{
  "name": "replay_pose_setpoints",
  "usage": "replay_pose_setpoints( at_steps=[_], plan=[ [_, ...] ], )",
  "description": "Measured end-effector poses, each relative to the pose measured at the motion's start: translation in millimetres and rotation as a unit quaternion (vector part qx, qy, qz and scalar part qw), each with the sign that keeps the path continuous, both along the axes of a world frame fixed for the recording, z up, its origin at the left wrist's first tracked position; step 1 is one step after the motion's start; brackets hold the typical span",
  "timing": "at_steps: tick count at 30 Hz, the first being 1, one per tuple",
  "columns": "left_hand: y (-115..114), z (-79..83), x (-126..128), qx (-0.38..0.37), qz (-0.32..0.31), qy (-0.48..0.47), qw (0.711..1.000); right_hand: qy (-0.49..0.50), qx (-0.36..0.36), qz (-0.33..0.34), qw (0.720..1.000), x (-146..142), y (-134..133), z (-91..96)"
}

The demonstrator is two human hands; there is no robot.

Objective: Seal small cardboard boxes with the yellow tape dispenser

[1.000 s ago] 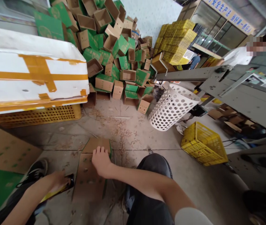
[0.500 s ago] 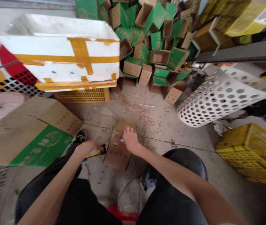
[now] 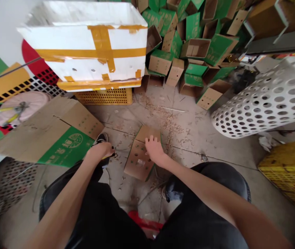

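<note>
A small brown cardboard box with punched holes lies on the floor between my feet, green showing along its edge. My right hand is on its upper right part, fingers curled against the cardboard. A small shiny, whitish scrap rests on the box, just below my right fingers. My left hand is closed, to the left of the box and apart from it. It grips a slim tool with a yellow part; the fingers hide most of this, so its kind is unclear.
Green-and-brown boxes are heaped at the back. A white foam box stands on a yellow crate. Flattened cardboard lies left. A perforated white basket and yellow crate are right. Brown bits litter the floor.
The view has shifted, so the scene sits further right and higher. The shiny scrap, earlier at my right fingertips, now lies on the box below them. My left hand remains closed on the tool.
</note>
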State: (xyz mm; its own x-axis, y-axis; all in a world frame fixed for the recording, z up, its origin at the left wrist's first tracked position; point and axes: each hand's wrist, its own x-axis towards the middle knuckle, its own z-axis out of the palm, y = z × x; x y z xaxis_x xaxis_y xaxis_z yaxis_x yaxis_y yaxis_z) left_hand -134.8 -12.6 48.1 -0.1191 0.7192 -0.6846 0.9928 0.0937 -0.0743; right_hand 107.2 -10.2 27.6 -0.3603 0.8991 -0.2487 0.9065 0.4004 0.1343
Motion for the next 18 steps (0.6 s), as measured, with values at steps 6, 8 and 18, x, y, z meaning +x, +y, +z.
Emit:
replay_pose_setpoints(
  at_steps=[6,8,18],
  plan=[
    [7.9,-7.1,6.1,-0.007,0.023,-0.001,1.0,0.003,-0.03,0.033,0.999,-1.6,-9.9,8.7],
    [8.7,-11.3,9.3,0.007,0.029,0.01,1.0,0.001,-0.036,0.048,0.998,-1.8,-13.7,8.1],
    [8.4,-7.0,20.8,0.043,-0.02,-0.085,0.995,0.002,-0.039,0.099,0.994,-4.0,-32.0,-12.9]
  ],
)
